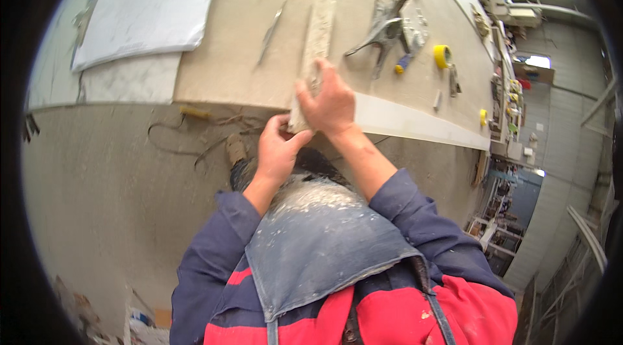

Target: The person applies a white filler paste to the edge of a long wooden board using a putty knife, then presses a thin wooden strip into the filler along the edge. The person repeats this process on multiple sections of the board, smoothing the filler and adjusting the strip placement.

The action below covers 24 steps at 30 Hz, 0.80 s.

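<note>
At the centre of the head view, a long pale strip with a rough, mottled face lies lengthwise on the bench, its near end reaching the front edge. The right hand is partly closed over the strip's nearer part, thumb on the left side and fingers across the top. The left hand, just below and to the left, has fingers and thumb curled about the near end; its exact contact underneath cannot be told. Left of the strip, well apart from it, lies a thin pointed tool. To the right, in the upper part of the frame, stand grey metal clamps, with a blue-and-yellow item near them. Further right are a yellow tape roll and a short pale stick. At upper left, a white sheet-like cover lies on a marbled surface. Below the bench edge, left of centre, a dark cable trails over the grey floor. At lower centre, a dark blue apron carries pale dust and flecks.
</note>
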Tool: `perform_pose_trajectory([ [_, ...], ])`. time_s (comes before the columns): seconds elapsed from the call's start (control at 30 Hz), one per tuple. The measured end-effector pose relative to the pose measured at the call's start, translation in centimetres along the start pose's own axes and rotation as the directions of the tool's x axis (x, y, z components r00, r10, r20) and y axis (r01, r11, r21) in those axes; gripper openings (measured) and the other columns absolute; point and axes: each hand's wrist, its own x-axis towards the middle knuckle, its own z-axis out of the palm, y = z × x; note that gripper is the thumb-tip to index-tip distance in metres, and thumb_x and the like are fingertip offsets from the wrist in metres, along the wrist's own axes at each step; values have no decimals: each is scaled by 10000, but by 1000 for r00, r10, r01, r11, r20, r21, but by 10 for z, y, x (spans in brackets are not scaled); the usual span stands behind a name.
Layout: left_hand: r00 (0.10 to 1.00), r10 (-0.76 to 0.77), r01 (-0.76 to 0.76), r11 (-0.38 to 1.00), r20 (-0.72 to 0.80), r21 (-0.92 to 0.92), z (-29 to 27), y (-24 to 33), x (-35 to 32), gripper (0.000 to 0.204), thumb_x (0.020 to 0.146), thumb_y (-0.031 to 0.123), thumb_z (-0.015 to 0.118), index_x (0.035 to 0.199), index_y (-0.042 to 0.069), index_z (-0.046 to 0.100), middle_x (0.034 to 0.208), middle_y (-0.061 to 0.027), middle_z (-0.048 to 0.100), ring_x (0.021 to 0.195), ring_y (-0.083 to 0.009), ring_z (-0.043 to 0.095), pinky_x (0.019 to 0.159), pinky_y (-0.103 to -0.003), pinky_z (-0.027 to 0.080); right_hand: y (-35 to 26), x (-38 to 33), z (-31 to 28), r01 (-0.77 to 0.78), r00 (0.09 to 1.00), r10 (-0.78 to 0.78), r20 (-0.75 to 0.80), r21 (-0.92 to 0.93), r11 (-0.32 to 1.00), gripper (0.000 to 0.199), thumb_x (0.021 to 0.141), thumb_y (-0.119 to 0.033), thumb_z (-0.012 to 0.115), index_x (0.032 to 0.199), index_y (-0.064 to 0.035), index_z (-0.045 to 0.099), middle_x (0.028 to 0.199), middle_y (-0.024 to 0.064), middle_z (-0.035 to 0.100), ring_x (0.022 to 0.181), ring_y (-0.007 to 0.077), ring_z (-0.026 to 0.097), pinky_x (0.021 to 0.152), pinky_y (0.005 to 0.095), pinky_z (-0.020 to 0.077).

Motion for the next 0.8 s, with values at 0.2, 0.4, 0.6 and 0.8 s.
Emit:
perform_pose_trajectory([
  [0.2,1000,-1,0,996,-18,-85,6,-3,-3,445,893,80,817,1258,-29,588,1042,-72,707,881,-121,659,806,-273,552,8,6,-32,-71,997,67,47,87,994,634,898,-402,772,1358,-15,569,956,177,672,771,358,670,703,430,557],
  [0.4,999,40,-42,996,-23,-77,8,-12,-3,432,909,94,806,1259,-21,581,1040,-77,705,882,-126,654,810,-284,554,74,43,-56,-586,804,549,-228,-143,798,1054,787,-544,828,1552,-8,340,1426,255,494,1326,393,513,1121,497,414],
  [0.6,999,42,-44,992,-23,-122,10,-13,-2,434,920,109,795,1271,-13,570,1094,-93,703,907,-152,669,820,-313,569,92,89,-45,-790,613,790,32,14,612,1216,688,-477,853,1587,40,217,1482,280,447,1400,411,468,1147,516,388],
  [0.8,999,25,-29,991,-35,-130,3,-13,-2,378,946,81,769,1261,16,570,1163,-97,699,976,-208,716,889,-388,609,155,43,-108,-479,822,356,444,878,10,797,786,-347,800,1400,83,530,1182,152,698,1215,265,622,1040,403,471],
])
